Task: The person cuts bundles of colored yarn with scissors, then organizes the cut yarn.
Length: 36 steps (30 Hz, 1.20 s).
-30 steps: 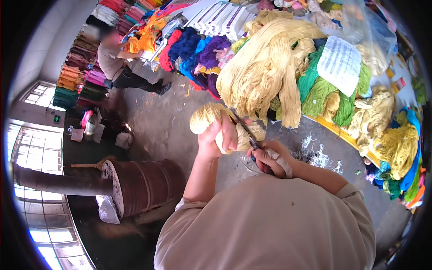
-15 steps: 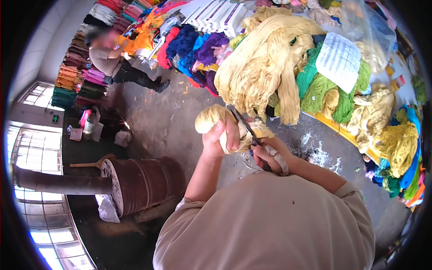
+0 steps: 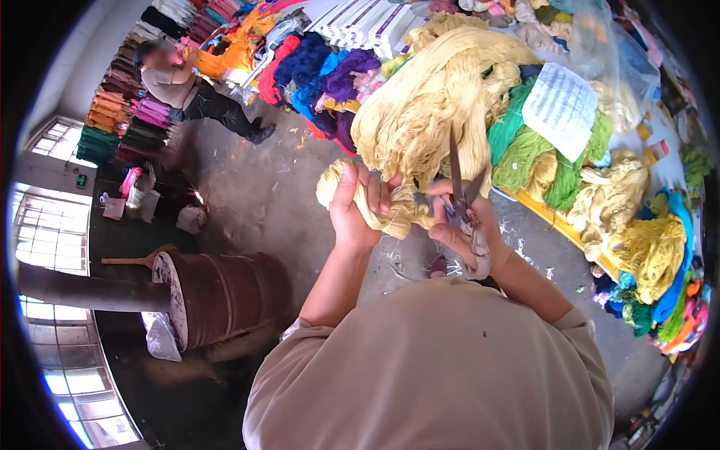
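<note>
A cream yarn bundle is gripped in my left hand, its rounded end sticking out past the thumb. My right hand holds dark scissors, whose blades stand apart and point away from me, and its fingers are near the bundle's right end. Something pale is wrapped round the right hand by the thumb. Beyond both hands, a large heap of cream yarn hangs over the table's edge.
Green yarn and a printed sheet lie right of the heap. White packs are at the back. A co-worker stands far left. A rusty drum is at lower left, with thread scraps on the floor.
My right hand and the scissors have moved right, away from the bundle, and the blades have swung upright and opened. The left hand has shifted slightly left.
</note>
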Each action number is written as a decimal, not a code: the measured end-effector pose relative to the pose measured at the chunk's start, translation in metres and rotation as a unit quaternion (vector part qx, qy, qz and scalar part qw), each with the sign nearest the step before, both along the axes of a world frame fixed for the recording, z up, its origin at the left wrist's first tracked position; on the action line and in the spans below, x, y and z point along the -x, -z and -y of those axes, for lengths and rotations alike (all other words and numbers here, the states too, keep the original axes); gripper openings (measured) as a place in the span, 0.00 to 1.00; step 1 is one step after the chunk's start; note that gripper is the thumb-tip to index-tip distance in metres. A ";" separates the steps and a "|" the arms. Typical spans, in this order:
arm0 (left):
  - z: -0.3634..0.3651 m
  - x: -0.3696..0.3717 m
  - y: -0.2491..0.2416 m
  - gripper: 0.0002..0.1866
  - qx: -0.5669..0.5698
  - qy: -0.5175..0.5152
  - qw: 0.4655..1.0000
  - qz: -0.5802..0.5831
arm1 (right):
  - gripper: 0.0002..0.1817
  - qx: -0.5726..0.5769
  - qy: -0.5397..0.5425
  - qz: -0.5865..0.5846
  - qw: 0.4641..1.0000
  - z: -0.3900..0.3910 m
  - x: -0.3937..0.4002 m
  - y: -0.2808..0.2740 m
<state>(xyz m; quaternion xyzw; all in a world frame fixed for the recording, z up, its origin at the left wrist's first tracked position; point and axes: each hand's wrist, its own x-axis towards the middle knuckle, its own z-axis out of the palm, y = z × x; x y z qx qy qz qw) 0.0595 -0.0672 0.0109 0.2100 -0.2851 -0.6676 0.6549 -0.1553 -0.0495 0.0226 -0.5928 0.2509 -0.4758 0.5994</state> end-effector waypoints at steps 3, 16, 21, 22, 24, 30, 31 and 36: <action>-0.002 0.014 -0.004 0.19 -0.088 -0.021 0.996 -0.012 | 0.28 0.283 0.065 -0.124 0.949 0.016 -0.012 0.006; 0.003 0.009 -0.016 0.16 0.049 -0.096 0.922 0.372 | 0.26 -0.434 0.146 -0.058 0.887 -0.016 0.122 0.104; -0.002 0.058 -0.023 0.32 0.274 -0.141 0.688 0.657 | 0.63 0.181 0.055 -0.053 0.980 0.011 0.035 0.015; -0.003 0.062 -0.030 0.38 0.282 -0.145 0.691 0.649 | 0.65 0.135 0.044 -0.020 0.990 0.004 0.021 0.008; 0.001 0.052 -0.036 0.43 0.300 -0.180 0.648 0.676 | 0.63 0.018 -0.018 -0.014 1.000 0.006 0.006 -0.012; -0.003 -0.014 -0.031 0.55 0.303 -0.037 0.583 0.753 | 0.47 -0.224 -0.079 0.144 0.961 0.006 0.020 -0.031; -0.003 -0.028 -0.021 0.65 0.269 -0.067 0.566 0.776 | 0.47 -0.240 -0.115 0.219 0.939 0.008 0.025 -0.024; 0.022 -0.049 0.006 0.73 0.191 -0.124 0.970 0.085 | 0.46 -0.290 -0.125 0.156 0.936 0.015 0.049 0.002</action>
